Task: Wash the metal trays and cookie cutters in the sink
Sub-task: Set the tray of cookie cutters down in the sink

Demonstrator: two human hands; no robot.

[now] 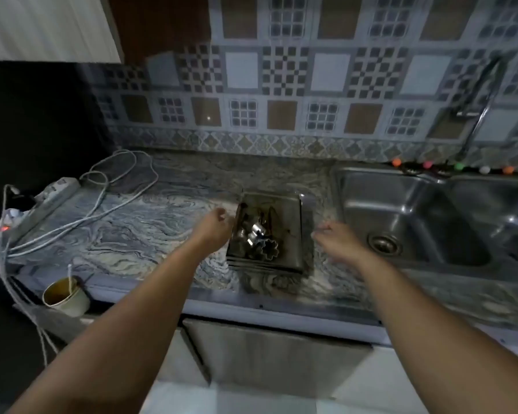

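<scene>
A stack of square metal trays (290, 222) sits on the marbled counter, just left of the steel sink (401, 210). Several shiny cookie cutters (260, 242) lie in the top tray, toward its near left corner. My left hand (214, 224) hovers at the stack's left edge, fingers apart and holding nothing. On the other side, my right hand (334, 239) is beside the right edge, also empty with its fingers spread. Whether either hand touches the trays is blurred.
A curved tap (485, 97) rises behind the sink, with small coloured balls (458, 166) along its back rim. A power strip (50, 194) and loose white cables (123, 180) lie at the counter's left. A cup with a stick (66, 295) stands at the front left edge.
</scene>
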